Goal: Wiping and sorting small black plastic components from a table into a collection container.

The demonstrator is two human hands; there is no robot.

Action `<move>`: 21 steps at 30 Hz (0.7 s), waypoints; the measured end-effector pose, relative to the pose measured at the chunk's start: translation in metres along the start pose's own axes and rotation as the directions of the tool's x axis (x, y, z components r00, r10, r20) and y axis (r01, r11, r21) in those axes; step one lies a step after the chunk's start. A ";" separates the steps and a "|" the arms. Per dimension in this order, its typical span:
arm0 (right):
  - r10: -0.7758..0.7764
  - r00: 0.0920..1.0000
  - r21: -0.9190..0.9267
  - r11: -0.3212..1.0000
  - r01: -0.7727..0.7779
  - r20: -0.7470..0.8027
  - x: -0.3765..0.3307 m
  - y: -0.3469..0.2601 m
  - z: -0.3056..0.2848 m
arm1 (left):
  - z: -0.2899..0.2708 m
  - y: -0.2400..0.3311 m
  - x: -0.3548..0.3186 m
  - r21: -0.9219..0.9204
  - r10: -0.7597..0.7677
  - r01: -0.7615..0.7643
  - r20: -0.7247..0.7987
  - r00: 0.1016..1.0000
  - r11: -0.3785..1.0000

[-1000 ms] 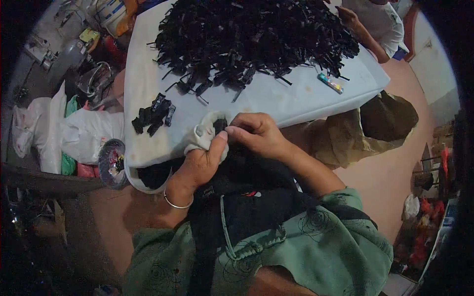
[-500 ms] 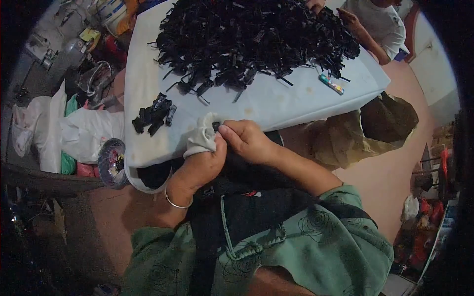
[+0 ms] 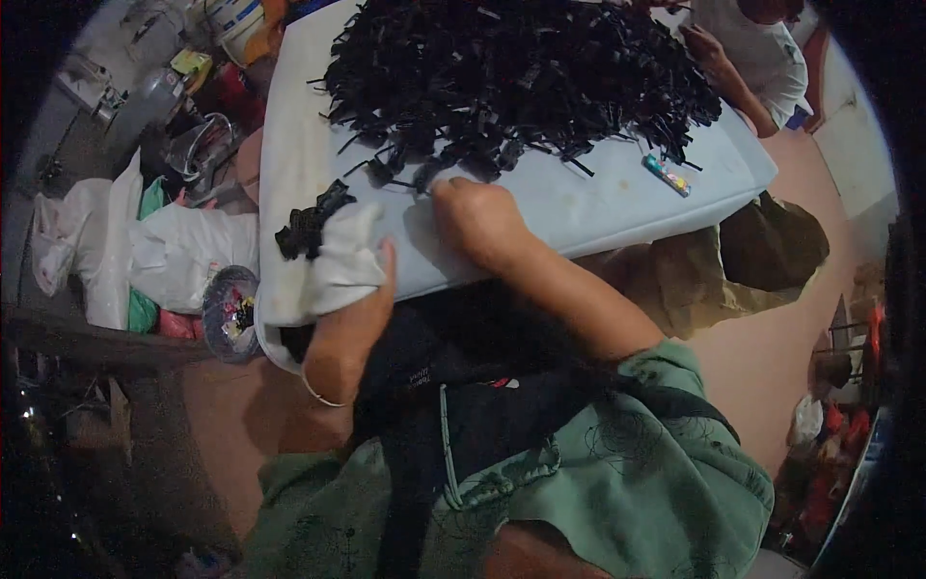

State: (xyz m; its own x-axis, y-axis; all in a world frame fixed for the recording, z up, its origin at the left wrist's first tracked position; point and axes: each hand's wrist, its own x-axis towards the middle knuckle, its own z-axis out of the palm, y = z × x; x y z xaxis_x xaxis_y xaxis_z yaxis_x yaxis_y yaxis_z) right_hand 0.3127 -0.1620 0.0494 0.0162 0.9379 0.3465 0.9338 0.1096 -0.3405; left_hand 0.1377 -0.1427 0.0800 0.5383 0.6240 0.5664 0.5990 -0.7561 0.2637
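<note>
A large heap of small black plastic parts point(image 3: 511, 87) with thin strips sticking out covers the far part of the pale padded surface. My right hand point(image 3: 477, 217) reaches to the heap's near edge, fingers bent together at a dark piece; what they grip, if anything, is blurred. On the left, my left hand point(image 3: 352, 275) is over the near side of a small separate pile of black parts point(image 3: 307, 227). A white cloth or glove point(image 3: 349, 241) covers its fingers and leaves the thumb bare, so I cannot see what it holds.
A colourful small tube-shaped packet point(image 3: 666, 176) lies right of the heap. Another person's hand point(image 3: 702, 43) is at the heap's far right. White bags point(image 3: 188, 256) and a clear bowl point(image 3: 230, 314) stand at the left; an open brown sack point(image 3: 694, 280) is at the right.
My hands, together at a small dark piece before, have come apart. The left moved left to the small pile; the right moved forward to the heap. The view shifted slightly.
</note>
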 end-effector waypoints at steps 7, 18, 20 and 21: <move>-0.432 0.901 0.044 0.902 0.430 0.031 -0.049 0.001 -0.037 | 0.020 0.023 0.003 -0.309 -0.041 0.072 0.106 0.994 0.948; 0.163 0.985 0.801 0.582 -0.140 0.053 -0.053 -0.007 -0.029 | 0.006 0.042 -0.002 -0.742 -0.119 0.570 0.569 0.814 0.353; 0.080 0.996 0.759 0.646 -0.081 0.038 -0.054 -0.006 -0.035 | 0.010 0.042 -0.004 -0.725 -0.171 0.536 0.518 0.838 0.432; -0.006 1.000 0.710 0.704 -0.017 0.030 -0.054 -0.005 -0.038 | 0.012 0.042 -0.004 -0.701 -0.217 0.502 0.460 0.861 0.507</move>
State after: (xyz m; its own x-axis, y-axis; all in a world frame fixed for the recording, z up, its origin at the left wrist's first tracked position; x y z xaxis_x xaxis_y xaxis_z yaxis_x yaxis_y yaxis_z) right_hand 0.3207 -0.2255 0.0653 -0.0003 0.9466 0.3223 0.4029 0.2951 -0.8664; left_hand 0.1679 -0.1752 0.0793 0.6058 0.7924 0.0714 0.1582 -0.2080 0.9653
